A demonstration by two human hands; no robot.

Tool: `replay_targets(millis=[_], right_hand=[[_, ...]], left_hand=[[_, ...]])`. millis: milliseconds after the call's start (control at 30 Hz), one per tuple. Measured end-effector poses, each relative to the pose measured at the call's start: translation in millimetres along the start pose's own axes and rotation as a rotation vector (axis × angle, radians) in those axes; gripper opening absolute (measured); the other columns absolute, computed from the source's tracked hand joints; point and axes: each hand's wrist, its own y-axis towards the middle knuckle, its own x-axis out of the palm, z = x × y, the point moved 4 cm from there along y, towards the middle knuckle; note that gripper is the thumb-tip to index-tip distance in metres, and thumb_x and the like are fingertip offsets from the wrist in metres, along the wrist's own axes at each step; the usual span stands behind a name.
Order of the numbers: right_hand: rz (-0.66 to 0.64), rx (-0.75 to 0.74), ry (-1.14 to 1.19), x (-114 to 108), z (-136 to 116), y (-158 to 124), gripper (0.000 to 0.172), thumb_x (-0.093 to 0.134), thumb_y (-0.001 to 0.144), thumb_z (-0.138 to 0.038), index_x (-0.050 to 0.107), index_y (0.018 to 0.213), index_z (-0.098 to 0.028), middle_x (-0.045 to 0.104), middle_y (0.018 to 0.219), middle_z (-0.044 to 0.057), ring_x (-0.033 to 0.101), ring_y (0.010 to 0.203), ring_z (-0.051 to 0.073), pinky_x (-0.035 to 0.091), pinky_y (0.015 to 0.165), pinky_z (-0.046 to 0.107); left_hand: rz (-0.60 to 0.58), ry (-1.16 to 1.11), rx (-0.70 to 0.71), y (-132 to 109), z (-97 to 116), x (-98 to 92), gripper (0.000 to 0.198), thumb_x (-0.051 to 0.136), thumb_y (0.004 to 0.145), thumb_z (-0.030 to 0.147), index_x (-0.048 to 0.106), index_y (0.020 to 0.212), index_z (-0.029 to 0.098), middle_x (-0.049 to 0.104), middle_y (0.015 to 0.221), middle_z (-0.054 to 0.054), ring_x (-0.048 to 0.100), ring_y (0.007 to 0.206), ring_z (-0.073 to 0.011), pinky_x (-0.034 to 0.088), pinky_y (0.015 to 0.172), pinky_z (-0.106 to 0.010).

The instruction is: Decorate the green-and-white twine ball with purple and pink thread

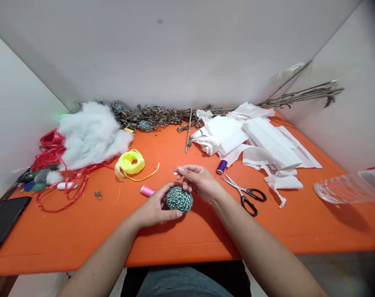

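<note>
My left hand (156, 208) cups a green-and-white twine ball (179, 199) just above the orange table (82, 231), fingers curled round its left side and underside. My right hand (197, 181) hovers over the ball's top right, thumb and fingers pinched on a thin thread end that is too small to make out clearly. A pink thread spool (147, 190) lies just left of the ball. A purple spool (221, 166) and black-handled scissors (246, 193) lie to the right of my right hand.
White stuffing (91, 134), red raffia (55, 165) and a yellow ribbon coil (131, 162) sit at the left. Dry twigs (156, 115) line the back wall. White fabric pieces (255, 140) lie right of centre. A clear plastic container (348, 187) is far right, a black phone (4, 220) far left.
</note>
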Motion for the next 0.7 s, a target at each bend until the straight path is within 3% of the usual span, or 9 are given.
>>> replay_targets(millis=[133,300,700], right_hand=[[0.043,-0.027,-0.046,-4.2,0.3,3.2,0.032,0.083,0.069,-0.044,0.074,0.078,-0.015,0.065,0.069,-0.001,0.049,0.045,0.003,0.026,0.037,0.018],[0.062,-0.036,-0.064,-5.7,0.6,5.4,0.031,0.083,0.068,-0.042,0.074,0.077,-0.014,0.063,0.067,0.0,0.048,0.05,0.005,0.025,0.041,0.02],[0.069,-0.011,-0.105,-8.1,5.0,9.3,0.035,0.083,0.065,-0.046,0.072,0.074,-0.014,0.06,0.06,-0.002,0.041,0.046,0.005,0.021,0.043,0.022]], left_hand=[[0.009,0.02,0.03,0.0,5.2,2.0,0.074,0.08,0.073,0.031,0.041,0.135,0.025,0.051,0.137,-0.013,0.057,0.12,-0.0275,0.043,0.104,-0.044],[0.084,0.073,0.011,-1.4,8.9,1.5,0.073,0.082,0.07,0.028,0.04,0.129,0.024,0.053,0.132,-0.013,0.06,0.112,-0.0266,0.047,0.098,-0.043],[0.084,0.179,0.058,-4.5,16.4,6.7,0.064,0.077,0.071,0.023,0.045,0.127,0.024,0.058,0.127,-0.01,0.064,0.106,-0.0242,0.051,0.093,-0.039]])
